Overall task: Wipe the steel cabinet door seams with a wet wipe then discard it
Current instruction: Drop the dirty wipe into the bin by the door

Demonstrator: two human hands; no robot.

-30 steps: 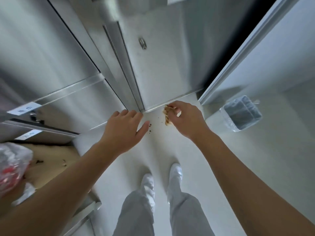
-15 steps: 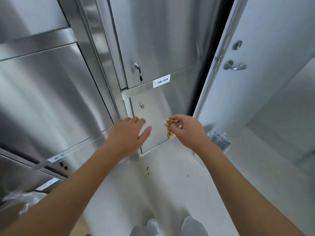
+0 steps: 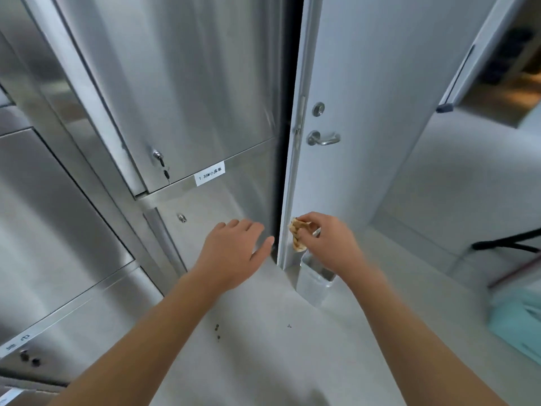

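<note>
Looks to be at the discard step, near the end of the task. Pinches the wet wipe (image 3: 297, 236) between thumb and curled fingertips of the right hand (image 3: 329, 243), just right of centre in the frame, in front of the lower edge of the white door (image 3: 360, 112); cannot tell whether touching it. Shows the wipe crumpled and stained brown, suggesting wiping already done on at least some seams, though not which ones. Holds the wipe just above and slightly left of the bin (image 3: 313, 288), a small clear-lined container on the floor (image 3: 263, 370) close beside the foot of the door; not yet inside it. Spreads the left hand (image 3: 231, 254) at centre with fingers relaxed and nearly straight, gripping nothing, in front of the lower cabinet door (image 3: 205, 212); cannot tell whether resting on the steel or just off it. Fills the left and upper left of the frame with the steel cabinet (image 3: 175, 83), seams without visible grime, as far as the blur allows. Leaves a few dark crumbs (image 3: 217, 331) on the floor at lower centre, outside the task as worded. Remains, by this reading, only to bring the wipe over the mouth of the bin and release it. Risks a drop beside the bin, with the opening small and partly hidden behind the right hand.
</note>
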